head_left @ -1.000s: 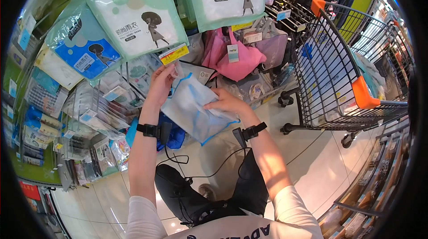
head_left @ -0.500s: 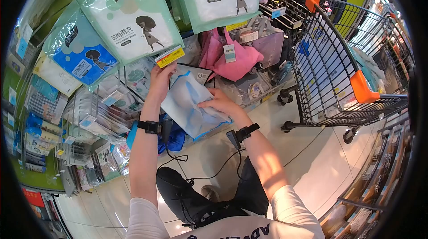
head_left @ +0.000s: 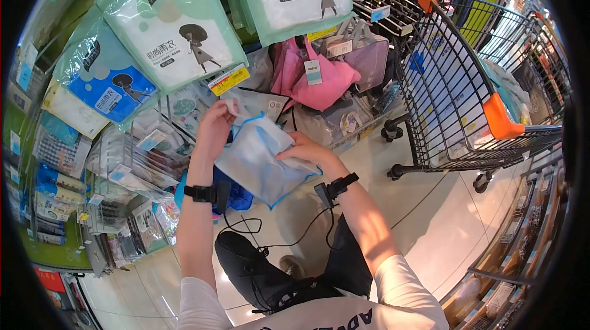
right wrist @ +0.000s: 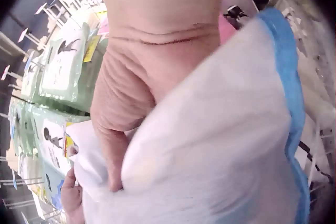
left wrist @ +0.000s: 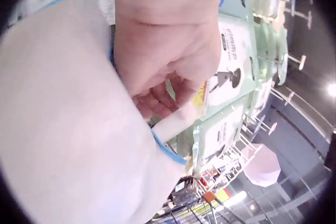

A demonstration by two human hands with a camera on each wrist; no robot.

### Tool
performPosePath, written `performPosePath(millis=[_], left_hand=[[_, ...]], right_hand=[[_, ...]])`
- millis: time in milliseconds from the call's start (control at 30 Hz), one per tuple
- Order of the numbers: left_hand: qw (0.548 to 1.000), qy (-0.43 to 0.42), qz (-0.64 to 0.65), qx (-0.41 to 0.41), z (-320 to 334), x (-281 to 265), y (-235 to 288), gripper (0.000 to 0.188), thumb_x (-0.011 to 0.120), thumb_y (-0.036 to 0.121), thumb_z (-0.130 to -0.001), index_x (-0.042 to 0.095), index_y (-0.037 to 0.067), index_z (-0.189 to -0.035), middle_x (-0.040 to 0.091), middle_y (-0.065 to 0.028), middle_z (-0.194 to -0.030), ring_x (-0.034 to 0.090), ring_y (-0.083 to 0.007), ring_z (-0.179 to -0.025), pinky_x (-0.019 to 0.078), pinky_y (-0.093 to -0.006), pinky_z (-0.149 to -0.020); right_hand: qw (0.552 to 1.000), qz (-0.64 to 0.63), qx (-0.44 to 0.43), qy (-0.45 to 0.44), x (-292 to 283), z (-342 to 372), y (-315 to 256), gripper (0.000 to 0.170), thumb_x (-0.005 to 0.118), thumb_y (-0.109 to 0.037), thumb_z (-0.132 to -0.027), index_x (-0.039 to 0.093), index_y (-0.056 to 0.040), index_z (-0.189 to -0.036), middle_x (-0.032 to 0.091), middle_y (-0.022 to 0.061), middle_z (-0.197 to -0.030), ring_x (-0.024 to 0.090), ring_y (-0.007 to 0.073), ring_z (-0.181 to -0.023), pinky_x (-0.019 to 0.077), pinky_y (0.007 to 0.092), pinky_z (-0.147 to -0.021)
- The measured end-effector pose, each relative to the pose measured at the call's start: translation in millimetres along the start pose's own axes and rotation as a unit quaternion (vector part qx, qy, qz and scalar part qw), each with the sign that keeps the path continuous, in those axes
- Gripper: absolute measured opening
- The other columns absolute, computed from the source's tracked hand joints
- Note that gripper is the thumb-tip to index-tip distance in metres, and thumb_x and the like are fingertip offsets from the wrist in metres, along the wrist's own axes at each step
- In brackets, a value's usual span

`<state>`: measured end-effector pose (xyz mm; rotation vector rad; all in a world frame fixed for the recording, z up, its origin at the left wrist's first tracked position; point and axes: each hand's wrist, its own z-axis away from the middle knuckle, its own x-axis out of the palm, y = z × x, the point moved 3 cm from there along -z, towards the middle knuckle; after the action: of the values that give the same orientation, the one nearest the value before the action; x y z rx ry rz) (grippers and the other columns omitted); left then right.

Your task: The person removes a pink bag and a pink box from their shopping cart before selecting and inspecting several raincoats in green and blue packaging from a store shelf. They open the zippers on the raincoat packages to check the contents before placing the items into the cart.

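Observation:
A translucent white pouch with blue edging hangs between both hands in the head view. At its upper left corner my left hand pinches a pale strip, its curled fingers also showing in the left wrist view. The right hand grips the pouch's right side, thumb on the near face and the other fingers hidden behind it. In the right wrist view the pouch covers much of that hand. A yellow price tag is just above the left hand.
Green raincoat packs hang above the hands, with a blue-fronted pack to their left. A pink bag hangs beyond the pouch. At right stands a shopping cart with orange corners. Packaged goods fill the left shelves.
The pouch has shifted slightly left and down with both hands, and its lower corner hangs lower. The left hand has dropped a little from the price tag. The shelves and cart have shifted slightly left in view.

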<state>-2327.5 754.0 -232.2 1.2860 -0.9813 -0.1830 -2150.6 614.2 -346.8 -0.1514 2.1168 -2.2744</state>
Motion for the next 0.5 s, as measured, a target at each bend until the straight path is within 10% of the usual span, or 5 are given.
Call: performPosePath(millis=[200,367,500], left_hand=[[0.938,-0.053,-0.33,0.093,34,59,9,0.026,0.056,0.0,-0.092,0.065,0.002,-0.117,0.061,-0.0084,-0.121,0.057,-0.0147,-0.106,0.0428,-0.0308,-0.096],[0.925,-0.163,-0.342,0.036,50,84,20,0.023,0.061,0.0,-0.09,0.065,-0.002,-0.113,0.062,-0.0084,-0.11,0.061,-0.0143,-0.093,0.0485,-0.0275,-0.084],[0.872,-0.128,-0.448,0.152,70,111,28,0.024,0.058,-0.005,-0.089,0.066,-0.002,-0.112,0.062,-0.01,-0.111,0.063,-0.015,-0.089,0.0503,-0.0267,-0.078]], right_hand=[[0.951,-0.281,0.091,-0.088,13,17,20,0.056,0.077,-0.013,-0.071,0.059,-0.0038,-0.123,0.065,0.0107,-0.113,0.059,0.0175,-0.109,0.0468,0.0334,-0.094],[0.822,-0.463,0.097,-0.317,53,13,84,0.063,0.073,-0.023,-0.079,0.049,-0.0021,-0.133,0.06,0.012,-0.124,0.059,0.0195,-0.111,0.0484,0.0338,-0.096],[0.935,-0.324,0.02,-0.142,83,22,25,0.067,0.046,-0.048,-0.098,0.029,-0.0066,-0.148,0.042,0.0138,-0.144,0.043,0.0212,-0.132,0.0339,0.036,-0.109]])
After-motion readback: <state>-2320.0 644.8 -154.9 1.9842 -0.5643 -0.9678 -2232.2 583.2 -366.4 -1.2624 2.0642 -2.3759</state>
